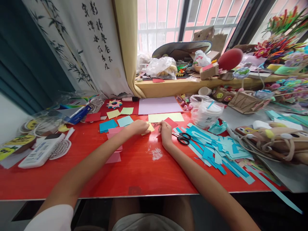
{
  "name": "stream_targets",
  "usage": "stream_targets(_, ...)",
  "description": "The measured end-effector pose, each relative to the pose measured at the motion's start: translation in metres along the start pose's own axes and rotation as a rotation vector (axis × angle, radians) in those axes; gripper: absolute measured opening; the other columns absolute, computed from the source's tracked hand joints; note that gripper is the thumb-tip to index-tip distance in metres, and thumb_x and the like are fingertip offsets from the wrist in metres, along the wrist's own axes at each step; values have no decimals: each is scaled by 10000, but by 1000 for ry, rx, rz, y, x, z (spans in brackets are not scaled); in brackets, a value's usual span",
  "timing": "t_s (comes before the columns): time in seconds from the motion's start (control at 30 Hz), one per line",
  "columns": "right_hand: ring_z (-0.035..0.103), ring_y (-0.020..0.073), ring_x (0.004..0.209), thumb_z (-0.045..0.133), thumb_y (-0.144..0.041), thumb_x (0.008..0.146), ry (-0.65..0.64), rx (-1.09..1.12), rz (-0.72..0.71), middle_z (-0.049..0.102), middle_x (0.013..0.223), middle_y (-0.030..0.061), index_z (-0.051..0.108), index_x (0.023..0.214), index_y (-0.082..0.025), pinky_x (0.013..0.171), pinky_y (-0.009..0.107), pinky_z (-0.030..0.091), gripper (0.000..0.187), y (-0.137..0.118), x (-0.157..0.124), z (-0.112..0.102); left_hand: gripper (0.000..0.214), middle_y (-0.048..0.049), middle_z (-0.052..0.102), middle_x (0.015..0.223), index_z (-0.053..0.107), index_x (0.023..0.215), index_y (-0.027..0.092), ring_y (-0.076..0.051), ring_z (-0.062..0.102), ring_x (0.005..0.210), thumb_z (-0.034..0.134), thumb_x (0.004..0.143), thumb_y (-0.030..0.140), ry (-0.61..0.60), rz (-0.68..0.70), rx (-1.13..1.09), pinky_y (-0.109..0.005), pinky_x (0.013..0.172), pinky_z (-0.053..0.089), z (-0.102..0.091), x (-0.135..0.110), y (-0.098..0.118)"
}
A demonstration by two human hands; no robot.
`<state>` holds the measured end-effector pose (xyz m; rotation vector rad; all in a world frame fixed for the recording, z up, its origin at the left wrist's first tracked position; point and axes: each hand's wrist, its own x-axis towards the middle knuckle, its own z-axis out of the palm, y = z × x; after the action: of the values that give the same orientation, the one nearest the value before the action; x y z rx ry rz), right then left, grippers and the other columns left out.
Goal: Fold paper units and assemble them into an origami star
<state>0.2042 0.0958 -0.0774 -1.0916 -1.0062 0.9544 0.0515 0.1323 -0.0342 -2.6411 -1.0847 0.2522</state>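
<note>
My left hand rests on the red table with its fingers curled over a small yellow paper square. My right hand lies just right of it, fingers bent and pressing on the same yellow square. A red paper square sits right behind my right hand. Black scissors lie shut on the table just right of that hand.
A heap of blue paper strips spreads to the right. Blue, pink, yellow and green paper squares lie to the left, a lilac sheet behind. A white plastic tub, basket, remote-like device and cluttered windowsill surround.
</note>
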Motion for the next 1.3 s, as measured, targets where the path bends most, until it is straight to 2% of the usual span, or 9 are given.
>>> stream_targets(0.37, 392, 114, 451, 405, -368, 859, -15, 1, 6, 428, 453, -42, 549, 657, -186, 491, 248, 309, 307, 0, 0, 0, 320, -146, 654, 691, 633, 841, 66, -214, 626, 611, 405, 873, 288, 87, 33, 47, -276, 518, 363, 5, -1, 7)
stream_targets(0.6, 389, 115, 452, 397, -366, 861, -23, -6, 4, 427, 450, -43, 548, 654, -187, 495, 248, 313, 313, -1, 0, 0, 368, -156, 656, 711, 643, 832, 71, -224, 628, 640, 366, 886, 308, 106, 25, 56, -284, 535, 367, 5, 1, 11)
stream_targets(0.8, 394, 115, 456, 398, -364, 860, -27, -5, 6, 429, 450, -42, 547, 649, -187, 494, 247, 313, 313, -2, 0, 0, 294, -152, 645, 682, 639, 807, 72, -223, 618, 600, 376, 854, 194, 93, 61, 63, -288, 511, 355, 4, 1, 10)
stream_targets(1.03, 386, 115, 456, 400, -364, 861, -35, -2, 5, 428, 454, -39, 547, 656, -187, 483, 245, 305, 308, -1, -1, -1, 374, -162, 661, 720, 646, 846, 69, -227, 632, 629, 363, 893, 310, 103, 37, 58, -291, 538, 375, 6, 2, 9)
stream_targets(1.3, 395, 114, 457, 404, -380, 863, -30, -6, -4, 433, 458, -41, 555, 663, -187, 495, 246, 324, 316, 0, 0, 0, 393, -167, 662, 724, 651, 850, 75, -244, 639, 647, 345, 903, 316, 91, 43, 51, -297, 537, 366, 4, 1, 8)
